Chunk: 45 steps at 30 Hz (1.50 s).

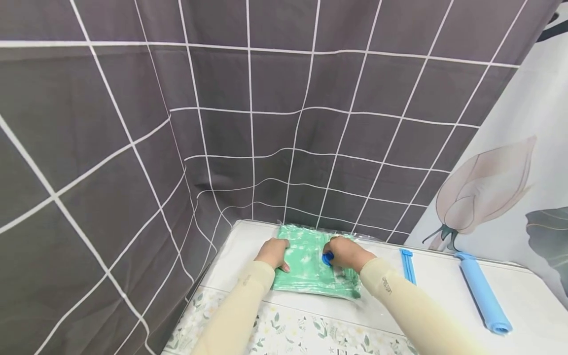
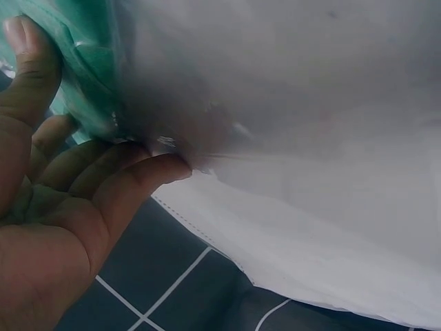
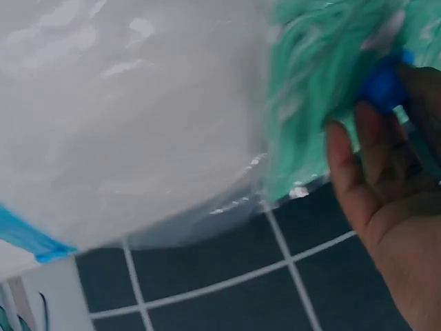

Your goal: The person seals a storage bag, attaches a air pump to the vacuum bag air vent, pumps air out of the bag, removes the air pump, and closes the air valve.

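Note:
A folded green-and-white cloth (image 1: 303, 259) lies flat inside a clear plastic bag (image 3: 200, 210) on the white surface. My right hand (image 1: 346, 254) is over the right half of the bag and pinches a round blue cap (image 1: 327, 258) between thumb and fingers. In the right wrist view the blue cap (image 3: 384, 86) shows against the green cloth, partly covered by the fingers. At the bag's left edge my left hand (image 1: 274, 252) rests with its thumb and fingers spread. The left wrist view has the thumb over the green cloth (image 2: 86, 62) and the fingers along the edge.
A narrow blue strip (image 1: 408, 266) lies right of the bag, partly behind the right forearm. Farther right is a light blue cylinder (image 1: 483, 296) with a crosspiece at one end. Dark gridded fabric (image 1: 284, 133) hangs behind and at the left; floral cloth (image 1: 301, 325) is in front.

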### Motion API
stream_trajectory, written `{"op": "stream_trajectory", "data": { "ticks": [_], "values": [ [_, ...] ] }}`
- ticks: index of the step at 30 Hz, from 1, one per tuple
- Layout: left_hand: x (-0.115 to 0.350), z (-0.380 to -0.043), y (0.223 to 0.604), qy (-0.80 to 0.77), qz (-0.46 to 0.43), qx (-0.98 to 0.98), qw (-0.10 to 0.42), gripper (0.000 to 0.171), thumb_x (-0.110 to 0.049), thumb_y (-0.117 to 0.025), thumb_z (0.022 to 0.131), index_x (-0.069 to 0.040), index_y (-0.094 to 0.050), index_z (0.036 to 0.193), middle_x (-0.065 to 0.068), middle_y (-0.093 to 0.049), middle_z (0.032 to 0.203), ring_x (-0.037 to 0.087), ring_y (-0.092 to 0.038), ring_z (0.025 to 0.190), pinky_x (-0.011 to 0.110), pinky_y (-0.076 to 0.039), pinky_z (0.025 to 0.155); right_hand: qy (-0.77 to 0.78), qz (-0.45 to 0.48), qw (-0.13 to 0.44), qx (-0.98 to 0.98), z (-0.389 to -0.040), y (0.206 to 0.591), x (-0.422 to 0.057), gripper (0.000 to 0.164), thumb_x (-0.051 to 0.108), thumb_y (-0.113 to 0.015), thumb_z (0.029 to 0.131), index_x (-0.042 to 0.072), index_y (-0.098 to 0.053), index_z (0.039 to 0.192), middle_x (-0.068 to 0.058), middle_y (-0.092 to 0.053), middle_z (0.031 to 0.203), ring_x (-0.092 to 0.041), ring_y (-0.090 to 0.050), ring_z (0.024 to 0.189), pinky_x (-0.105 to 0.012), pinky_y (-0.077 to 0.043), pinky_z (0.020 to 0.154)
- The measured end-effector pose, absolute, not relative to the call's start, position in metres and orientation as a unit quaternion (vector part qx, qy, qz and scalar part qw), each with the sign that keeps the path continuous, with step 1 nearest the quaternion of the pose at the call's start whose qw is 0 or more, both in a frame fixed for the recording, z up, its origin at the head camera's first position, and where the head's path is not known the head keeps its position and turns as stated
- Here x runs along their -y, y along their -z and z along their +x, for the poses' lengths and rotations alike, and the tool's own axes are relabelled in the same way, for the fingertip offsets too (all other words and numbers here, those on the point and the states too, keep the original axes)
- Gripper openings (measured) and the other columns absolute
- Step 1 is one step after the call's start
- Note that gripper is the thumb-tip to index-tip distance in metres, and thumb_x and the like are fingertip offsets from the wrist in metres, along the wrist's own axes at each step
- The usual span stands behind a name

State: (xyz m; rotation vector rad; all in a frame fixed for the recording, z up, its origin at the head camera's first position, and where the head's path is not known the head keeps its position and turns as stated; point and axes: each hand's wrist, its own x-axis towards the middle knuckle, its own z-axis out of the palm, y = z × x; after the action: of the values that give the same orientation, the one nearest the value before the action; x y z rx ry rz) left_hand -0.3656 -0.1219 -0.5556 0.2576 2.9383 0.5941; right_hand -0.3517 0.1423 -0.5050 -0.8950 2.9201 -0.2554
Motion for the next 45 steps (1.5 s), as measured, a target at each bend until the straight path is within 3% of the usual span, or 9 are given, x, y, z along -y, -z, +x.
{"op": "stream_trajectory", "data": {
  "ticks": [5, 10, 13, 16, 22, 29, 35, 40, 45],
  "values": [
    [0.122, -0.355, 0.546, -0.204, 0.093, -0.973, 0.060, 0.097, -0.030, -0.101, 0.060, -0.010, -0.073, 0.150, 0.016, -0.077, 0.149, 0.041, -0.072, 0.140, 0.054, -0.056, 0.127, 0.114, -0.274, 0.032, -0.955, -0.333, 0.488, -0.139, 0.022, 0.002, -0.092, 0.089, 0.004, -0.088, 0.110, -0.011, -0.087, 0.111, -0.031, -0.082, 0.104, -0.048, -0.071, 0.096],
    [0.123, -0.334, 0.516, -0.225, 0.079, -0.968, 0.074, 0.095, -0.026, -0.099, 0.064, -0.006, -0.070, 0.153, 0.019, -0.074, 0.154, 0.044, -0.069, 0.145, 0.055, -0.052, 0.132, 0.156, -0.203, 0.049, -0.965, -0.344, 0.492, -0.132, 0.024, 0.000, -0.093, 0.083, 0.005, -0.090, 0.106, -0.011, -0.088, 0.110, -0.029, -0.083, 0.101, -0.048, -0.071, 0.097],
    [0.122, -0.322, 0.499, -0.228, 0.068, -0.968, 0.083, 0.093, -0.023, -0.098, 0.067, -0.004, -0.069, 0.153, 0.021, -0.072, 0.155, 0.046, -0.067, 0.147, 0.057, -0.050, 0.133, 0.154, -0.175, 0.043, -0.971, -0.367, 0.517, -0.135, 0.025, 0.010, -0.096, 0.080, 0.011, -0.092, 0.104, -0.006, -0.089, 0.109, -0.025, -0.082, 0.100, -0.047, -0.071, 0.098],
    [0.128, -0.325, 0.508, -0.226, 0.071, -0.969, 0.073, 0.094, -0.025, -0.098, 0.066, -0.006, -0.069, 0.154, 0.019, -0.072, 0.156, 0.043, -0.067, 0.147, 0.055, -0.051, 0.133, 0.157, -0.157, 0.037, -0.974, -0.389, 0.545, -0.138, 0.027, 0.017, -0.099, 0.078, 0.017, -0.093, 0.104, -0.002, -0.089, 0.111, -0.027, -0.082, 0.106, -0.048, -0.069, 0.102],
    [0.128, -0.318, 0.495, -0.224, 0.066, -0.969, 0.082, 0.091, -0.021, -0.098, 0.068, -0.003, -0.069, 0.153, 0.023, -0.072, 0.155, 0.046, -0.067, 0.146, 0.057, -0.051, 0.132, 0.151, -0.123, 0.027, -0.980, -0.408, 0.573, -0.135, 0.028, 0.023, -0.101, 0.078, 0.018, -0.092, 0.104, -0.003, -0.089, 0.112, -0.033, -0.082, 0.109, -0.051, -0.070, 0.103],
    [0.135, -0.346, 0.535, -0.195, 0.085, -0.975, 0.066, 0.097, -0.029, -0.100, 0.064, -0.009, -0.069, 0.154, 0.019, -0.074, 0.153, 0.044, -0.068, 0.145, 0.057, -0.053, 0.129, 0.144, -0.107, 0.014, -0.984, -0.401, 0.569, -0.128, 0.024, 0.021, -0.099, 0.076, 0.019, -0.091, 0.098, -0.001, -0.089, 0.106, -0.030, -0.082, 0.106, -0.051, -0.069, 0.104],
    [0.139, -0.364, 0.575, -0.150, 0.101, -0.981, 0.066, 0.103, -0.037, -0.099, 0.060, -0.014, -0.069, 0.156, 0.013, -0.074, 0.155, 0.040, -0.069, 0.146, 0.055, -0.053, 0.130, 0.117, -0.108, -0.006, -0.987, -0.391, 0.576, -0.124, 0.023, 0.023, -0.102, 0.068, 0.023, -0.090, 0.088, 0.001, -0.088, 0.094, -0.026, -0.081, 0.089, -0.049, -0.071, 0.086],
    [0.140, -0.364, 0.576, -0.158, 0.113, -0.979, 0.062, 0.105, -0.040, -0.099, 0.059, -0.016, -0.069, 0.157, 0.011, -0.072, 0.159, 0.039, -0.066, 0.151, 0.053, -0.050, 0.134, 0.123, -0.084, 0.022, -0.989, -0.355, 0.533, -0.112, 0.024, 0.019, -0.100, 0.078, 0.018, -0.090, 0.100, -0.004, -0.087, 0.101, -0.027, -0.080, 0.092, -0.049, -0.071, 0.082],
    [0.136, -0.340, 0.542, -0.196, 0.107, -0.972, 0.077, 0.098, -0.031, -0.097, 0.067, -0.009, -0.067, 0.157, 0.019, -0.067, 0.162, 0.044, -0.062, 0.154, 0.058, -0.047, 0.135, 0.151, -0.082, 0.040, -0.984, -0.322, 0.511, -0.118, 0.032, 0.019, -0.092, 0.093, 0.011, -0.084, 0.123, -0.013, -0.084, 0.121, -0.034, -0.080, 0.110, -0.055, -0.070, 0.094]
  ]
}}
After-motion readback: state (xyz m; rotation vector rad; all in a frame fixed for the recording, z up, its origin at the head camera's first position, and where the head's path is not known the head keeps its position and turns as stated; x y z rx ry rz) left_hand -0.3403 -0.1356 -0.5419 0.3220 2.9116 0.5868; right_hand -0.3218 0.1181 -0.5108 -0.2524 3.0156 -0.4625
